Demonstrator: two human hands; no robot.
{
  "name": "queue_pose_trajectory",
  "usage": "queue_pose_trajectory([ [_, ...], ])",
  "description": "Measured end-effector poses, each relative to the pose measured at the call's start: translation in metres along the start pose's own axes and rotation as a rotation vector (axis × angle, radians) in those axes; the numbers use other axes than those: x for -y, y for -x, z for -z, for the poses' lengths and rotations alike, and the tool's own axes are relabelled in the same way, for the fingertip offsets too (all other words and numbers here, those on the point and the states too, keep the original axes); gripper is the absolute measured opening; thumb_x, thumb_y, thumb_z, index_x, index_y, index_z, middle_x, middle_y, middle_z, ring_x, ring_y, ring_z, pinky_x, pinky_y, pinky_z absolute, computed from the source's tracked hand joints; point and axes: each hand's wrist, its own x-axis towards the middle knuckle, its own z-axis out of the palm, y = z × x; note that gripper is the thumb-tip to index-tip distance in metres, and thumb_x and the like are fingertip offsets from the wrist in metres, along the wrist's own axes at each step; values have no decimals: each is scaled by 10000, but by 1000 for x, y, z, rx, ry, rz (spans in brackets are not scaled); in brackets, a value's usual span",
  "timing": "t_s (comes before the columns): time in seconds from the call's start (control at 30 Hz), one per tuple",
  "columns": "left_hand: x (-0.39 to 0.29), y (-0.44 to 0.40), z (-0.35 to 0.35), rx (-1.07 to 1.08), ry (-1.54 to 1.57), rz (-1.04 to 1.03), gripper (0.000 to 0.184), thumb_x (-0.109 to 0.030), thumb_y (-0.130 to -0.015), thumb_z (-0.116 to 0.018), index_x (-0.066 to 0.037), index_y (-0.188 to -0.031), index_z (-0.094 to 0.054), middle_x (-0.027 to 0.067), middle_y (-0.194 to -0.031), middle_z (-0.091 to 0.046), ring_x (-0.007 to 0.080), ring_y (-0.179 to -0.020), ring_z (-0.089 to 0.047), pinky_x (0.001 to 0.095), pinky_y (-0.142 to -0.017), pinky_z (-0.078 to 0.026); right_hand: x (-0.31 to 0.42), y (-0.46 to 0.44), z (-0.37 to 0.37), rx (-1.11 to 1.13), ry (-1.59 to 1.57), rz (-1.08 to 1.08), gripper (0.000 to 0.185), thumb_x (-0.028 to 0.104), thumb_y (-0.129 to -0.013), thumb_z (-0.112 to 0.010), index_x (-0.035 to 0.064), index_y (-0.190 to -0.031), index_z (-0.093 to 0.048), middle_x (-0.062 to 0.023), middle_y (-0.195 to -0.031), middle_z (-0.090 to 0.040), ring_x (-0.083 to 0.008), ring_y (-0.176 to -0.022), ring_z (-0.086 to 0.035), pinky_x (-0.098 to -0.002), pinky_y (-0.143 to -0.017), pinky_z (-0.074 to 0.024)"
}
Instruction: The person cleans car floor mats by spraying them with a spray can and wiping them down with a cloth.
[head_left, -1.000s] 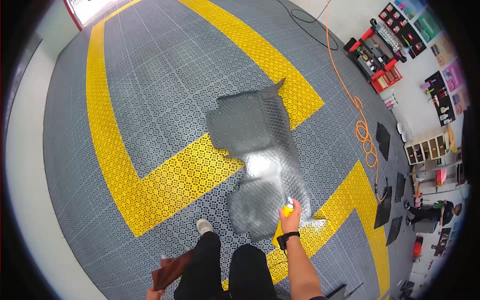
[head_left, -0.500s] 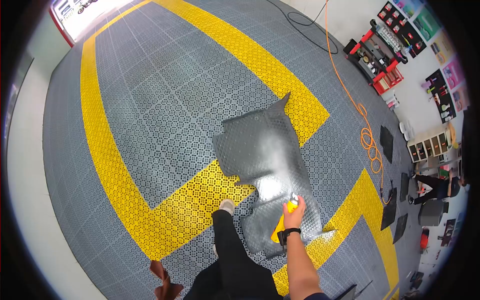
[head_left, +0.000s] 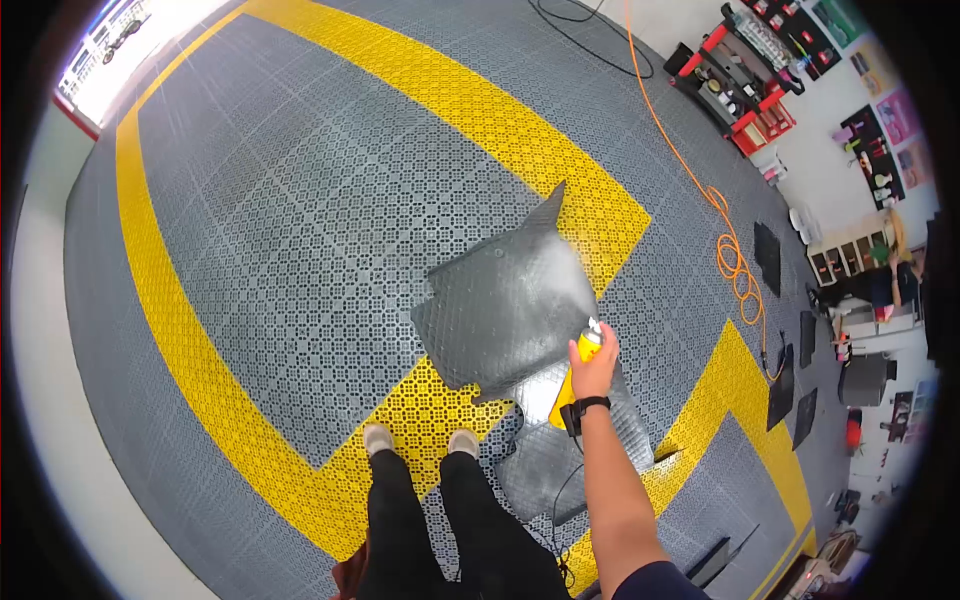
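My right hand is wrapped round a yellow spray can with a white nozzle, held above a large dark quilted floor mat. A wet-looking shine covers parts of the mat, which lies on the grey and yellow tiles. A dark wristband with a cable is on my right wrist. At the bottom edge a piece of brown cloth shows beside my leg. My left hand is out of view.
An orange hose lies coiled on the floor at the right. Beyond it are smaller dark mats, a red tool cart and a shelf unit. Another person is near the shelves.
My right hand and the can have moved up over the mat. My feet have moved and both now show side by side. My left hand has left the view; less of the cloth shows.
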Motion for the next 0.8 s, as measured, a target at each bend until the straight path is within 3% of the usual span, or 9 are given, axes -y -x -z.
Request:
queue_pose_trajectory([
  [0.2,-55,-38,64,40,-84,-55,526,-407,-935,-738,-25,-1296,-747,200,-1030,-767,310,-968,-730,449,-778,-571,42,-49,-20,-98,-17,-41,743,182,-909,-853,174,-1543,-467,-219,-1431,-522,-452,-1337,-552,-510,-1128,-476],
  [0.27,-79,-59,99,60,-130,-110,526,-410,-935,-736,-22,-1290,-750,198,-1015,-767,305,-954,-732,447,-763,-573,48,-40,-19,-108,31,-147,744,197,-906,-856,193,-1542,-469,-216,-1420,-527,-459,-1325,-556,-521,-1112,-486],
  [0.37,-112,-83,154,83,-183,-176,527,-416,-935,-734,-19,-1282,-753,195,-993,-767,298,-933,-734,444,-741,-576,35,-1,-12,-110,50,-319,747,198,-902,-852,208,-1543,-468,-223,-1415,-530,-467,-1317,-559,-529,-1103,-494],
  [0.47,-149,-99,214,56,-106,-22,455,-316,-923,-764,-15,-1263,-754,114,-913,-738,184,-831,-683,369,-676,-547,3,50,-10,-147,69,-441,770,151,-889,-849,153,-1551,-456,-246,-1505,-501,-478,-1381,-525,-526,-1170,-455],
  [0.63,-190,-127,289,12,-181,-30,455,-315,-922,-768,-13,-1262,-754,110,-909,-736,182,-822,-677,369,-673,-545,-13,152,12,-326,108,-667,793,119,-881,-854,107,-1559,-441,-265,-1513,-493,-489,-1400,-493,-533,-1182,-437],
  [0.8,-250,-146,307,24,-361,-109,456,-315,-920,-773,-11,-1260,-753,106,-904,-734,180,-813,-672,370,-671,-544,-17,234,26,-466,109,-805,753,110,-877,-853,103,-1521,-463,-274,-1458,-511,-486,-1340,-537,-531,-1141,-459],
])
